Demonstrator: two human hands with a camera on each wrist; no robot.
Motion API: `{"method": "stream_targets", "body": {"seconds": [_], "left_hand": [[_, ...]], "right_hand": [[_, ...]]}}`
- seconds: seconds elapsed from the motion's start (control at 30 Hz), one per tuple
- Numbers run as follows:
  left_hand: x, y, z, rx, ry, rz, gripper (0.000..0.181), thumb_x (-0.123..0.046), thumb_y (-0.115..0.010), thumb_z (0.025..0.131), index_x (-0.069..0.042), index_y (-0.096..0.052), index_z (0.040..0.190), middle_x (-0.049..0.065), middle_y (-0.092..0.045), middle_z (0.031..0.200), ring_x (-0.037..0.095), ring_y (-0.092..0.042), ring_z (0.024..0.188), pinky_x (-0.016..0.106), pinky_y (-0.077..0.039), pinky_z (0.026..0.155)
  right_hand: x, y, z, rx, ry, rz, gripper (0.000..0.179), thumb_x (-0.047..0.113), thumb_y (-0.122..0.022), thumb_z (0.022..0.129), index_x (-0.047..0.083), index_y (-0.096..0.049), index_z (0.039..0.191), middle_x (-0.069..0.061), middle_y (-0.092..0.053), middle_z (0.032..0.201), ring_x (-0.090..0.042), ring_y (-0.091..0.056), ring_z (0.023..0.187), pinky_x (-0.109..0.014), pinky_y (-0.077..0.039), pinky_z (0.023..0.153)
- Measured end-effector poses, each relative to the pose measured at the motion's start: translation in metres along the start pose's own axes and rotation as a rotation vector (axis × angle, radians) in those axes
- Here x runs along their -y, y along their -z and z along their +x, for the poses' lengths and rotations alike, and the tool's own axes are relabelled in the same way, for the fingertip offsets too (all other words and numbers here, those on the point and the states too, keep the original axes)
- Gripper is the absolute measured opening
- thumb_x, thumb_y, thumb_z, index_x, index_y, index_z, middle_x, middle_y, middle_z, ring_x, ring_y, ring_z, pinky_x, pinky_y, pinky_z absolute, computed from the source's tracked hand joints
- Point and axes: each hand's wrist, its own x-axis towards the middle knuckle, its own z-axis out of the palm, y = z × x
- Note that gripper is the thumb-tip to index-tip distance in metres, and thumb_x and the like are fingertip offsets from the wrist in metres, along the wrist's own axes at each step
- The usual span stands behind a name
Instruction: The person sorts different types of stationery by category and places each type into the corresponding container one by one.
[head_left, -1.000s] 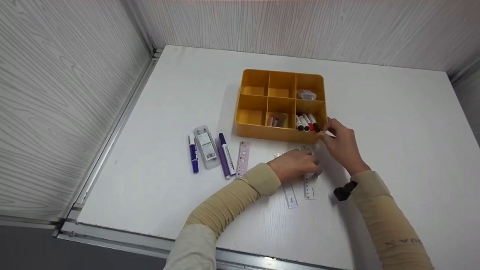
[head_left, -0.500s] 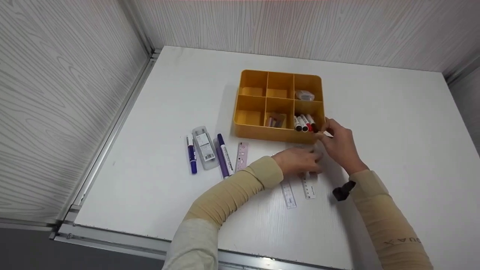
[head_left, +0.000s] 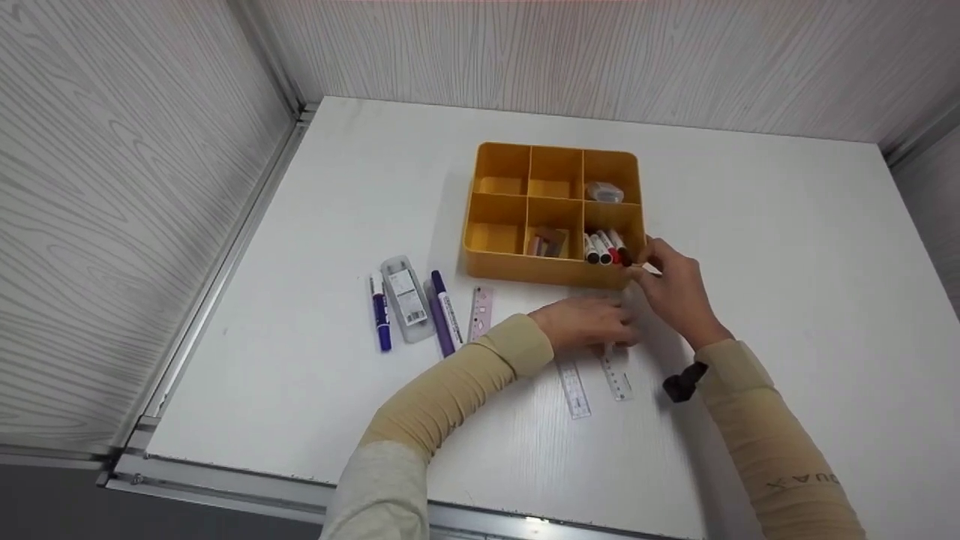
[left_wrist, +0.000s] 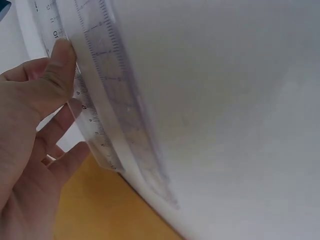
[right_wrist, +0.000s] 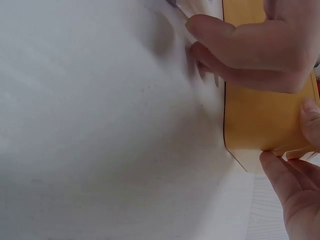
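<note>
My left hand (head_left: 589, 324) reaches across in front of the yellow divided box (head_left: 547, 270). Thumb and fingers pinch a clear ruler (left_wrist: 95, 117) by its edge, as the left wrist view shows; the hand covers its far part in the head view. Beside it lies a second clear ruler (left_wrist: 120, 85) with a purple tint, its lower end (head_left: 576, 397) showing below the wrist. My right hand (head_left: 679, 289) grips the box's near right corner, thumb on the front wall and fingers round the side (right_wrist: 295, 195).
Short markers (head_left: 604, 247), a small clear packet (head_left: 604, 193) and a small pack of coloured sticks (head_left: 546, 244) sit in box compartments. Left of my hand lie a pink ruler (head_left: 481, 311), purple markers (head_left: 448, 307), a clear case (head_left: 408, 300) and a blue-and-white pen (head_left: 380, 311).
The clear ruler in my left hand has turned slightly, its near end swinging right. My right hand stays at the box corner. The whole head view has shifted slightly.
</note>
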Motion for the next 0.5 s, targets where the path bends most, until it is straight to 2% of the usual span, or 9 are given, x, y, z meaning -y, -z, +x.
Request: {"method": "stream_targets", "body": {"seconds": [0.2,0.37,0.5], "left_hand": [[0.004,-0.007,-0.008,-0.124,-0.018,-0.261,0.026,-0.001,-0.055,0.096,-0.017,-0.062,0.116,-0.002,-0.065,0.11,0.015,-0.054,0.106,0.024,-0.043,0.095],[0.006,-0.008,-0.015,-0.207,-0.064,-0.37,0.023,-0.001,-0.052,0.099,-0.013,-0.064,0.115,0.001,-0.065,0.107,0.016,-0.055,0.101,0.023,-0.043,0.093],[0.007,-0.005,-0.019,-0.213,-0.068,-0.451,0.021,-0.002,-0.05,0.1,-0.012,-0.062,0.114,0.002,-0.06,0.11,0.015,-0.051,0.102,0.022,-0.041,0.092]], "right_hand": [[-0.002,-0.002,0.0,-0.011,0.01,-0.001,0.021,0.015,-0.069,0.092,0.004,-0.053,0.097,-0.019,-0.064,0.129,-0.035,-0.056,0.128,-0.052,-0.05,0.097],[-0.004,-0.003,0.0,-0.007,0.001,0.009,0.02,0.013,-0.069,0.092,0.003,-0.052,0.097,-0.019,-0.064,0.127,-0.036,-0.056,0.128,-0.054,-0.049,0.098],[-0.005,-0.003,-0.001,-0.006,0.005,0.009,0.018,0.011,-0.068,0.093,0.004,-0.053,0.098,-0.018,-0.064,0.128,-0.036,-0.056,0.129,-0.053,-0.049,0.098]]}}
